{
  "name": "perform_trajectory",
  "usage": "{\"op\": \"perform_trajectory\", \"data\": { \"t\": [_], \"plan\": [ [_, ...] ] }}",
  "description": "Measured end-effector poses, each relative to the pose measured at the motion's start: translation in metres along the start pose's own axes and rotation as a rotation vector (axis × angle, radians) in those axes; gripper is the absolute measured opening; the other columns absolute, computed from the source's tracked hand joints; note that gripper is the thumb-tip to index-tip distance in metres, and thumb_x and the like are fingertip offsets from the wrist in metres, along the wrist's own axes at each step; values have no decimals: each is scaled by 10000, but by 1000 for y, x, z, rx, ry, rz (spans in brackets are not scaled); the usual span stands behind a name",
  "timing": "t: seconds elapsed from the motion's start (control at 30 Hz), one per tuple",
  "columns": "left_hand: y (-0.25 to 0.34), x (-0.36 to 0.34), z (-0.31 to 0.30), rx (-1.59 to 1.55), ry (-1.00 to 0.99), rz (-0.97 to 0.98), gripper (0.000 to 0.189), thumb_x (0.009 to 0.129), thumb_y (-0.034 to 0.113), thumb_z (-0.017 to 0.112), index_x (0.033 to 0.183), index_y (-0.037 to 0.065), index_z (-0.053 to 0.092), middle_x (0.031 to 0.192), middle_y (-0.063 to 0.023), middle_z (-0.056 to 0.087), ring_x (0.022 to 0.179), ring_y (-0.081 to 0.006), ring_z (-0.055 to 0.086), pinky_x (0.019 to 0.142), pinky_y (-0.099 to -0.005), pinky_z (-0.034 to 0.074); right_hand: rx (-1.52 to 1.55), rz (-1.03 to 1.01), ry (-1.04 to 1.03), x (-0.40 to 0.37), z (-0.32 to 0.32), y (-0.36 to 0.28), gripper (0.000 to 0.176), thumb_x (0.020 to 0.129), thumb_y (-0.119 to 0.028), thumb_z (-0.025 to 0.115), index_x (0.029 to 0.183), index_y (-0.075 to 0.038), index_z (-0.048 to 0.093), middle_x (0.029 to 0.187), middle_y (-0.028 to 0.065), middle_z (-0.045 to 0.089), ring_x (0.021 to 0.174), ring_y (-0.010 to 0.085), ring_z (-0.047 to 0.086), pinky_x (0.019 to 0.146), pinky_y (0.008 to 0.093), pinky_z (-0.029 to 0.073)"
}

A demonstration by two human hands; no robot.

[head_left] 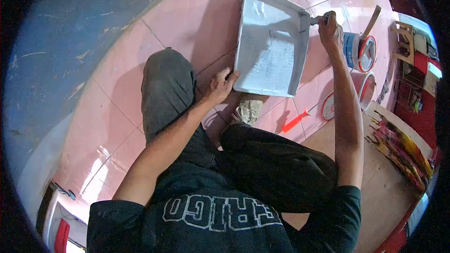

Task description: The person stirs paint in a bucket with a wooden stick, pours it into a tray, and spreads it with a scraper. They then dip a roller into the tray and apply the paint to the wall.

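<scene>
Long axis forward, grey rectangular tray (pixel 267 92) has left hand (pixel 222 85) gripping near-left corner, right hand (pixel 331 30) holding small grey tool (pixel 314 20) at right rim.

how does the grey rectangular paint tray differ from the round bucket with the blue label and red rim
The grey rectangular tray is wide and shallow, while the round blue-labelled bucket is narrower and deeper. The tray has its near corner in the left hand's grip; the bucket is not held. A wooden stick leans out of the bucket, but none shows in the tray. Both are open-topped.
</scene>
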State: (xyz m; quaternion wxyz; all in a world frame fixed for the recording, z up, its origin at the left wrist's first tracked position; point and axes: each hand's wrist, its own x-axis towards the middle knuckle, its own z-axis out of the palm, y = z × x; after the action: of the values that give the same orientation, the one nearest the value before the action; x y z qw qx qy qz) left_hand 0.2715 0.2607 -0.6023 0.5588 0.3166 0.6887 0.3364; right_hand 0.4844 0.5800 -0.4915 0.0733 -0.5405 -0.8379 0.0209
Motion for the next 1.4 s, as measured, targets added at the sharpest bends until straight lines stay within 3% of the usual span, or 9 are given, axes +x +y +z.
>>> {"op": "perform_trajectory", "data": {
  "t": [0.17,0.23,0.33,0.53,0.87,0.93,1.07,1.27,1.4],
  "plan": [
    [13,0,-11,23,-109,-42,899,844,714,473,1244,-89,528,1251,-312,537,1225,-402,488,1054,-419,356,136,30,-23,-2,1,-12,293,929,-307,552,1038,-47,472,827,224,664,821,467,628,699,511,479],
    [11,-1,-10,47,-131,70,900,851,695,484,1257,-108,512,1286,-327,510,1229,-407,487,1054,-413,358,160,61,-60,0,1,-18,305,925,-314,551,1032,-37,482,843,225,664,828,468,628,708,507,477],
    [29,-6,-15,-1,-99,-59,874,849,687,494,1238,-95,536,1251,-313,544,1198,-407,516,1031,-415,381,216,67,-49,2,5,-30,319,919,-323,559,1026,-30,492,848,237,659,829,465,629,719,507,475],
    [12,2,-6,-26,-63,-12,822,876,635,507,1208,-116,539,1138,-318,597,1146,-411,552,995,-429,406,248,36,-82,6,0,-64,303,914,-303,575,1033,-33,506,855,245,658,823,449,638,717,484,491],
    [19,-2,-17,165,-166,105,800,901,592,486,1248,-130,503,1238,-333,538,1193,-425,515,1022,-440,394,348,30,-128,15,1,-120,291,913,-308,572,983,-29,530,845,214,662,809,426,642,708,469,495],
    [28,0,-18,25,-176,-87,794,899,572,509,1263,-133,488,1242,-332,536,1207,-419,508,1033,-430,389,318,-87,-58,20,9,-125,303,907,-318,576,973,-25,536,834,215,660,813,425,642,718,476,493],
    [15,1,-7,-17,-73,-64,786,897,559,526,1265,-135,486,1239,-329,540,1215,-418,503,1042,-423,383,345,-139,-53,26,16,-136,308,902,-321,577,964,-22,538,802,228,653,811,428,641,722,483,491],
    [12,5,-9,-83,-206,-54,722,918,490,554,1231,-158,496,1229,-347,538,1197,-407,522,1028,-407,397,355,-48,-88,33,22,-148,310,897,-317,588,963,-18,542,753,236,646,782,451,636,696,489,497],
    [9,5,-5,-62,-113,-14,712,917,479,566,1207,-169,505,1220,-352,540,1178,-411,533,1018,-408,406,448,-35,-101,30,15,-147,313,892,-320,606,957,-19,550,737,200,660,661,361,669,629,429,519]
  ]
}}
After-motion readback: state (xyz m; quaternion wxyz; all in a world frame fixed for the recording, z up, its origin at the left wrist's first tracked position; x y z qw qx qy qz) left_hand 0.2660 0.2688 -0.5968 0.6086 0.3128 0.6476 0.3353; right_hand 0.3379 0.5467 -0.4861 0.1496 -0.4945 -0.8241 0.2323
